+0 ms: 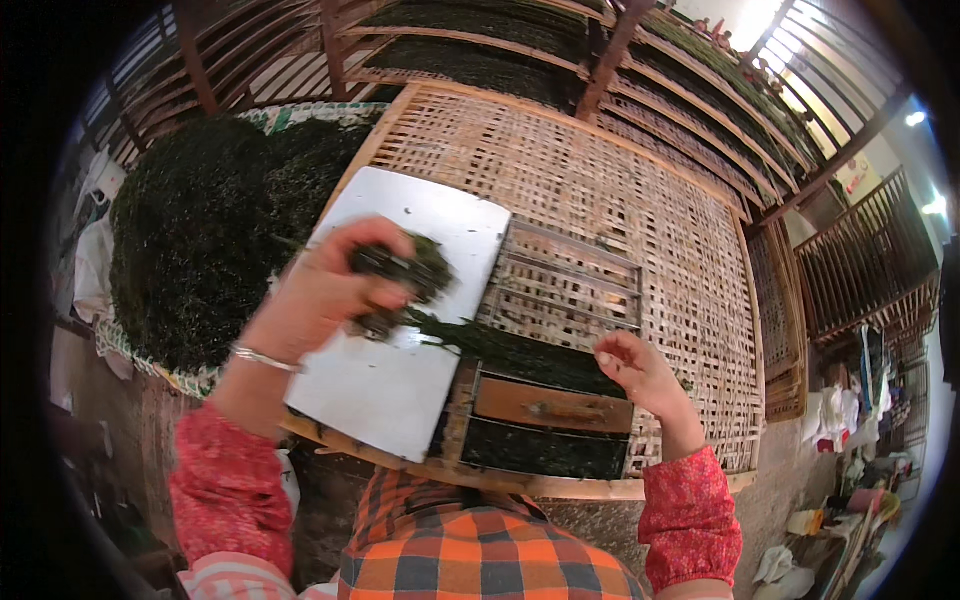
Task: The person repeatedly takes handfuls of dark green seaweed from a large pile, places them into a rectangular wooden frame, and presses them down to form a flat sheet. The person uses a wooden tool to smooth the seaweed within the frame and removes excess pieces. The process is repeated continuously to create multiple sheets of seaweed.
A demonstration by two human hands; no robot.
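Note:
Above a white board [405, 390], my left hand [352, 277] grips a clump of dark green leaf strands [431, 274], blurred by motion. My right hand [637, 371] hovers at the right side of a metal frame with compartments [570, 300], its fingers curled and nothing clearly seen in them. Dark green strands fill one middle compartment [547, 356] and the nearest one [540, 450]. Between these lies a brown flat block with a handle-like piece [555, 405]. Frame and board rest on a woven bamboo tray [690, 277] with a wooden rim.
A large heap of dark green leaves [202, 240] lies on patterned cloth at the left. Wooden racks [480, 52] with leaf-covered trays stand beyond the tray. More woven trays [780, 322] lean at the right, near hanging cloths [840, 412].

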